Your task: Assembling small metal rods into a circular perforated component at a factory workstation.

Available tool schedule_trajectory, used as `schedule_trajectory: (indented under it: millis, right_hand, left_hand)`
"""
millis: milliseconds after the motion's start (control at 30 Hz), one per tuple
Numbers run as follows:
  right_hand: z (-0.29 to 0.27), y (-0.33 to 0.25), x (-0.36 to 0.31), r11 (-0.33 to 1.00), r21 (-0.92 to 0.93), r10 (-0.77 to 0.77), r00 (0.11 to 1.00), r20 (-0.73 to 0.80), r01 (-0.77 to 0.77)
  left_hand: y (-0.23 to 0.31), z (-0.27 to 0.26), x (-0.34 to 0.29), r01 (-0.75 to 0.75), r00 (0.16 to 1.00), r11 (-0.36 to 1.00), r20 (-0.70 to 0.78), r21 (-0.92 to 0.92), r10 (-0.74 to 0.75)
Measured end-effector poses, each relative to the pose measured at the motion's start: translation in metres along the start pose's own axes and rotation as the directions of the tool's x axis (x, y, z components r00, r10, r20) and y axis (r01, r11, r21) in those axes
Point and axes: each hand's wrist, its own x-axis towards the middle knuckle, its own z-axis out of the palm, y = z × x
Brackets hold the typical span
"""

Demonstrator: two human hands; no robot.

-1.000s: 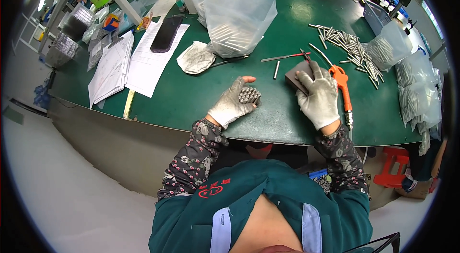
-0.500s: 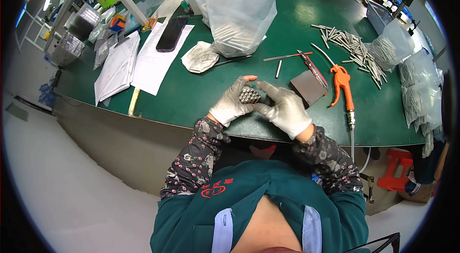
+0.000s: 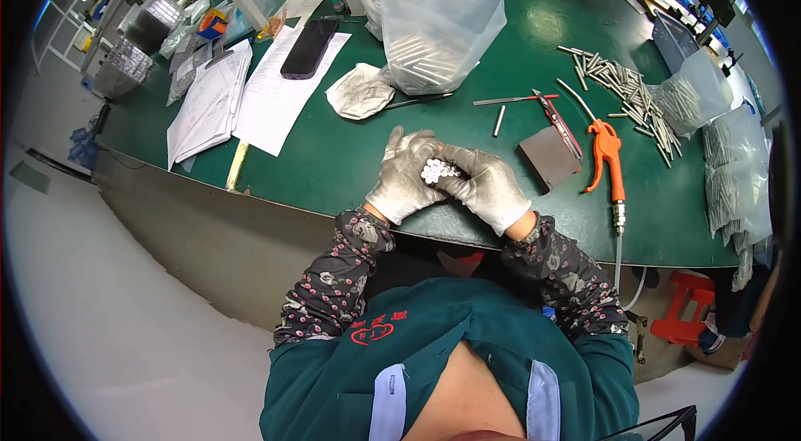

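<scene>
Both of my hands wear pale work gloves with bare fingertips and close around a bundle of metal pins (image 3: 437,171), whose shiny round ends face up. My left hand (image 3: 405,174) wraps the bundle from the left. From the other side my right hand (image 3: 488,186) grips it, its fingers meeting the left ones. The pins' lower lengths are hidden by the gloves. Just beyond lie a single loose pin (image 3: 499,120), a thin file-like strip (image 3: 505,99) and a grey-brown block (image 3: 548,159) with a red utility knife (image 3: 561,126) against it.
An orange air blow gun (image 3: 605,153) with a hose lies at right, near a pile of metal pins (image 3: 630,99). Bags of pins (image 3: 421,57) stand at the back; more bags (image 3: 734,161) sit far right. Left are a phone (image 3: 309,50), papers (image 3: 213,103) and a white cloth (image 3: 360,92).
My right hand has closed in from the right, and my left fingers have folded around the bundle. The pin ends now look brighter and face up more directly. The view has shifted slightly.
</scene>
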Motion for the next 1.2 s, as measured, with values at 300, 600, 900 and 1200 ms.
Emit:
schedule_trajectory:
  millis: [300, 600, 900, 1200]
  right_hand:
    - [-0.002, -0.007, 0.002, 0.996, 0.033, 0.079, 0.995, 0.053, -0.081]
    - [-0.026, -0.011, -0.009, 0.999, 0.015, 0.035, 0.999, 0.021, -0.035]
    - [-0.081, 0.009, -0.04, 0.512, -0.82, 0.11, 0.966, -0.235, -0.257]
    - [-0.064, -0.018, -0.031, 0.786, -0.616, -0.09, 0.979, -0.185, -0.044]
  left_hand:
    - [0.001, -0.002, 0.004, 0.084, 0.992, 0.966, 0.109, -0.243, -0.058]
    - [0.001, -0.006, 0.004, 0.087, 0.987, 0.964, 0.154, -0.251, -0.049]
    - [-0.007, -0.001, 0.003, 0.074, 0.985, 0.94, 0.173, -0.333, -0.016]
    - [0.001, -0.005, 0.007, 0.122, 0.976, 0.935, 0.212, -0.332, -0.052]
